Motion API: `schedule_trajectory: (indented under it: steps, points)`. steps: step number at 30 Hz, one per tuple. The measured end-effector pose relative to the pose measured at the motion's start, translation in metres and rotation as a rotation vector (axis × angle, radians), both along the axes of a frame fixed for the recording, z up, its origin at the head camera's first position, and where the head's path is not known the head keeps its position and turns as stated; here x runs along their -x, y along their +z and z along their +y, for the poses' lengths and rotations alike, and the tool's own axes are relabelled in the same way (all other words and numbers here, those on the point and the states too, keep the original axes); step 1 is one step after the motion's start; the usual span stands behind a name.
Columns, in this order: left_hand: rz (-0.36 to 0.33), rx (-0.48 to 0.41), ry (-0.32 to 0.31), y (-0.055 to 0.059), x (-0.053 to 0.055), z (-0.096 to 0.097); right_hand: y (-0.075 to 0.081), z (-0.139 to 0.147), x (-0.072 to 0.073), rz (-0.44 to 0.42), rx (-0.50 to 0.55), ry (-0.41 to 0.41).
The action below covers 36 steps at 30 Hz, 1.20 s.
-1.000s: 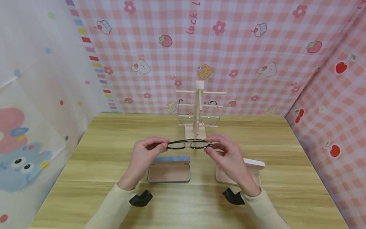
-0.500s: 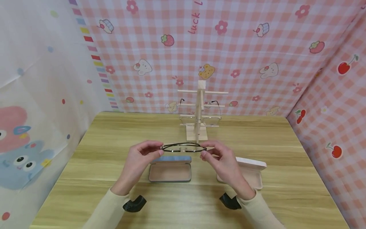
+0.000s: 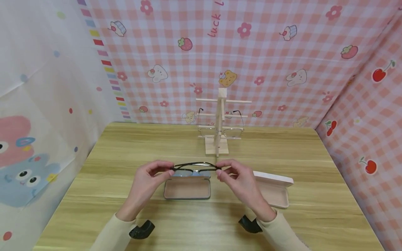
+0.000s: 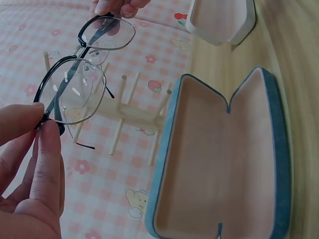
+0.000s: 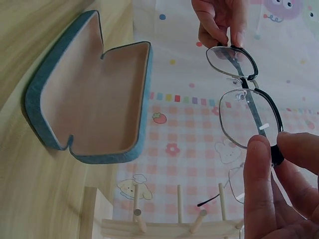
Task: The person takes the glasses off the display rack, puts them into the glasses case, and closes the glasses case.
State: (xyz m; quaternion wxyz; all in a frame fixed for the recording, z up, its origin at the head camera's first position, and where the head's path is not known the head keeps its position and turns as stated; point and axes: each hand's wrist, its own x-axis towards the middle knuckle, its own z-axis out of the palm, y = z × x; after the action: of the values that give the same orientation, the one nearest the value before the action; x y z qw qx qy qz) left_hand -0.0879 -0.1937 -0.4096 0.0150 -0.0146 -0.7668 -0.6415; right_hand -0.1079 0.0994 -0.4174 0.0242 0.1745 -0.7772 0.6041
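Observation:
Both hands hold a pair of black half-rim eyeglasses [image 3: 195,171] level in the air, close over the raised lid of the open blue glasses case [image 3: 187,188]. The left hand [image 3: 147,183] pinches one hinge corner between thumb and fingers, and the right hand [image 3: 241,182] does the same at the other. In the left wrist view, the temples of the eyeglasses [image 4: 44,85] lie folded behind the clear lenses. The case has a pinkish lining with nothing in it. A white glasses case [image 3: 274,194] stands open by the right hand, which partly covers it.
A wooden display stand [image 3: 221,115] with crosswise pegs stands at the back middle, bearing a thin-rimmed pair of glasses [image 3: 233,132]. Patterned cloth [image 3: 267,52] walls in the wood-grain table [image 3: 141,139] at the back and both sides. Black mounts [image 3: 142,230] sit at the wrists.
Both hands have brought the eyeglasses toward the person and a little left, from in front of the stand to over the blue case's lid. The lenses have tipped along the way.

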Motion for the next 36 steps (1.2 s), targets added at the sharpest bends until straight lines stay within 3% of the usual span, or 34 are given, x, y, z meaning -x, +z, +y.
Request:
schedule_trajectory:
  steps: [6, 13, 22, 28, 36]
  points:
    - [0.002, 0.032, 0.008, -0.005, -0.005, -0.006, -0.004, -0.004, -0.002, -0.023, -0.062, -0.017]
    - [-0.02, 0.071, 0.032, -0.014, -0.01, -0.01, -0.011, -0.008, -0.004, 0.009, -0.134, -0.034]
    - [-0.044, 0.114, 0.047, -0.022, -0.012, -0.014, -0.024, -0.012, -0.005, -0.024, -0.113, -0.009]
    - [-0.064, 0.131, 0.051, -0.026, -0.012, -0.015, -0.035, -0.013, -0.004, 0.005, -0.122, 0.0]
    - [-0.078, 0.121, 0.058, -0.044, -0.012, -0.016, -0.048, -0.016, -0.003, -0.04, -0.158, 0.011]
